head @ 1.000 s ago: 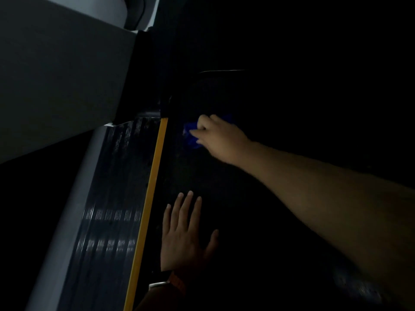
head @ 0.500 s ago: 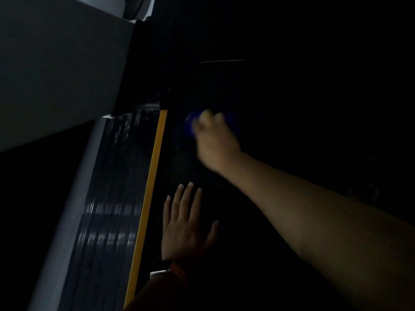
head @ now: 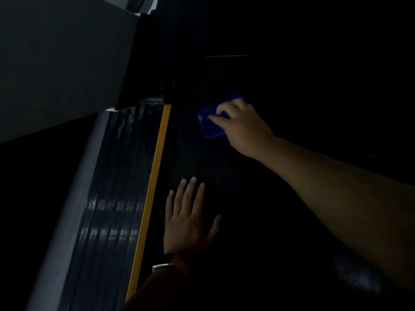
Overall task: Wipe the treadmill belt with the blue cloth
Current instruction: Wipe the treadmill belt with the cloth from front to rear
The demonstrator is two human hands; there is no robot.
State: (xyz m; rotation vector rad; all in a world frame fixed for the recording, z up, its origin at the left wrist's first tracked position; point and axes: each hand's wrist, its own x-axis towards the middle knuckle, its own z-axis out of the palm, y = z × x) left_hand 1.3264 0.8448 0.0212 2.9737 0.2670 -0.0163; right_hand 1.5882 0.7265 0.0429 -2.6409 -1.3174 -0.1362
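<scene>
Cloth (head: pixel 211 122) under right hand (head: pixel 244 129) has slid rightward.

I am looking down into a dim room holding exercise equipment, a gym or a home workout corner; which one I cannot tell. A treadmill is filling the view: its dark belt (head: pixel 224 176), a yellow stripe (head: pixel 155 171) running along the belt's edge, a ribbed black side rail (head: pixel 112 198) and a grey outer trim (head: pixel 74 209) are showing beside it.
</scene>
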